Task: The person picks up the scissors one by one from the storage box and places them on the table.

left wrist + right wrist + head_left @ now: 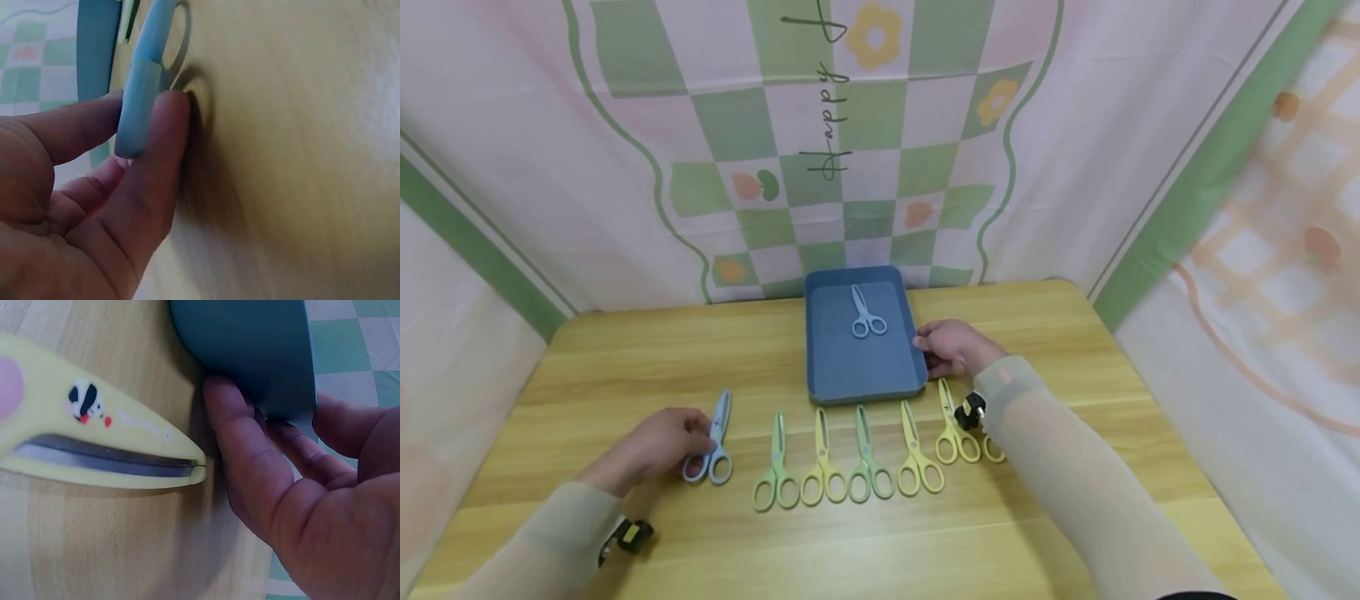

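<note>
My left hand (658,442) pinches the handle of a pair of blue scissors (720,421) on the left side of the table. In the left wrist view, thumb and fingers lie on both sides of the blue handle (140,106), which stands on edge. With thumb and fingers, my right hand (957,346) grips the right rim of a blue-grey tray (846,367); the right wrist view shows the tray wall (256,356) between them. Another pair of blue scissors (863,317) lies inside the tray. Close to the right hand is a pair of yellow scissors (137,422) with a panda print.
In front of the tray lies a row of green scissors (778,454) and yellow scissors (912,446), tips pointing away. The right forearm partly covers the rightmost handle (994,450). A checkered curtain (872,117) hangs behind the wooden table (880,554).
</note>
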Available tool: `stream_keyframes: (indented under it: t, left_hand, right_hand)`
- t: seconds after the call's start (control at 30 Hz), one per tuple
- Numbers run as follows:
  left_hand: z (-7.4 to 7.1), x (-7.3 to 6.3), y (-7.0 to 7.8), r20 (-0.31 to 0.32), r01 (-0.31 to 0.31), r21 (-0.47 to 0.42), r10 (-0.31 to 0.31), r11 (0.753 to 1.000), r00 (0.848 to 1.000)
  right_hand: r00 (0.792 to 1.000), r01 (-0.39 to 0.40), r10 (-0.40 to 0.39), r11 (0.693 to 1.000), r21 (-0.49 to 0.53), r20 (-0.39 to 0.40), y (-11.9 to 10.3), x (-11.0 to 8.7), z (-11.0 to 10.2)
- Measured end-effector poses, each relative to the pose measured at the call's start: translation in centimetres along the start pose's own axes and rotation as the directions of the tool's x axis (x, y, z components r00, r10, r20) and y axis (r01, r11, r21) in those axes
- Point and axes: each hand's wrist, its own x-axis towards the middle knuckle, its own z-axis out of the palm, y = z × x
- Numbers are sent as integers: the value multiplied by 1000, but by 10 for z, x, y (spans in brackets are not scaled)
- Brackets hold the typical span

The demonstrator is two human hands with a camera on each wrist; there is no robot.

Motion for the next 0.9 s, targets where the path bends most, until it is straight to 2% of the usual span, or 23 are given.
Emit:
stream_keyframes:
  t: [0.17, 0.37, 0.6, 0.9]
  left_hand:
    - [7, -4, 4, -40, -22, 137, 27, 990, 999]
    - [14, -7, 9, -81, -66, 285, 93, 956, 992]
    - [21, -6, 12, -91, -86, 295, 117, 952, 989]
    - [27, -7, 16, -95, -44, 318, 79, 947, 992]
  right_hand:
    - [1000, 2, -2, 1000, -9, 1, 1, 0, 1]
    - [1000, -7, 7, 1000, -17, -9, 1, 2, 0]
    - [1000, -4, 4, 1000, -25, -8, 0, 2, 0]
    - [1000, -9, 8, 1000, -17, -15, 1, 3, 1]
